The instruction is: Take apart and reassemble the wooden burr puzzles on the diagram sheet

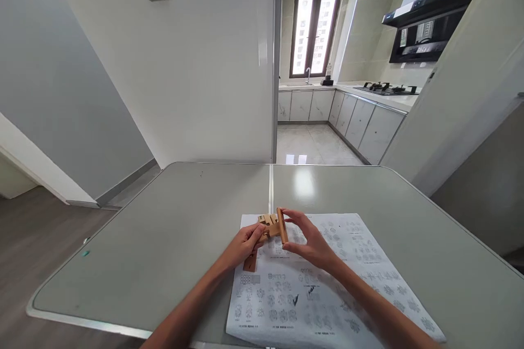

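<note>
Above a large printed sheet (282, 289), my left hand (244, 242) pinches some joined wooden puzzle pieces (272, 230). An upright wooden bar (282, 226) meets their right end, and my right hand (313, 245) grips it by its two ends, thumb below and fingers on top. Behind the pieces are several pale wooden blocks (267, 219) in a row, partly covered by what I hold. Below my left hand a darker brown wooden piece (250, 263) lies at the sheet's left side. My left fingers hide part of the joined pieces.
The sheet carries rows of small line drawings and lies on a grey-green table (164, 262) with a pale metal rim and a centre seam. A small green scrap (85, 253) sits near the left edge. A white wall rises behind, beside a kitchen doorway.
</note>
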Tool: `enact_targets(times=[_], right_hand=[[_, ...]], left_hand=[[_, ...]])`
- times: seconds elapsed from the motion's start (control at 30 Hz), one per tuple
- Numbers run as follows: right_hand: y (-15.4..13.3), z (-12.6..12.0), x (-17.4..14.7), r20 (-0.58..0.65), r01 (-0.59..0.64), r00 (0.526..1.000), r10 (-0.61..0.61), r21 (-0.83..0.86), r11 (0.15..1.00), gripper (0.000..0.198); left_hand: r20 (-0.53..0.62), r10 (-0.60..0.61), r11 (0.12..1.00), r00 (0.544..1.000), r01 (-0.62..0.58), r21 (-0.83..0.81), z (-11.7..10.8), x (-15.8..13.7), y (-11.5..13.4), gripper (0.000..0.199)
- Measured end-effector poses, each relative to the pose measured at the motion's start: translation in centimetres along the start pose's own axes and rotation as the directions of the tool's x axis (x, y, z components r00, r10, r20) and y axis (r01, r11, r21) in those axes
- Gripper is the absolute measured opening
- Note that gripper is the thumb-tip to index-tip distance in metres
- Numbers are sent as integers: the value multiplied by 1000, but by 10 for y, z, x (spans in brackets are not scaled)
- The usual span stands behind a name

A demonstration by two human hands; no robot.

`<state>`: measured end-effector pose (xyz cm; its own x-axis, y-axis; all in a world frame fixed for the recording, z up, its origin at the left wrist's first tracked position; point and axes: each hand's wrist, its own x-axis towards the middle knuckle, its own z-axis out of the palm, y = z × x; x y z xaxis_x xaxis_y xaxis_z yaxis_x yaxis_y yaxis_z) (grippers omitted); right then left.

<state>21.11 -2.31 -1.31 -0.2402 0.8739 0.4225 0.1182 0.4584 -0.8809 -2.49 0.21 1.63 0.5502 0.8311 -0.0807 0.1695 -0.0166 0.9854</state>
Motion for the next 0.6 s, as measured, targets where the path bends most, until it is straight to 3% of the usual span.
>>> enact_targets(times=[0.37,0.6], right_hand=[[4,1,-1,67,-22,998,15,114,993,80],[-7,-10,6,152,-56,988,26,201,978,80]], left_hand=[[-11,13,1000,1000,-13,-3,4,-2,1,55],[65,-41,992,997,49,-116,6,-2,0,50]])
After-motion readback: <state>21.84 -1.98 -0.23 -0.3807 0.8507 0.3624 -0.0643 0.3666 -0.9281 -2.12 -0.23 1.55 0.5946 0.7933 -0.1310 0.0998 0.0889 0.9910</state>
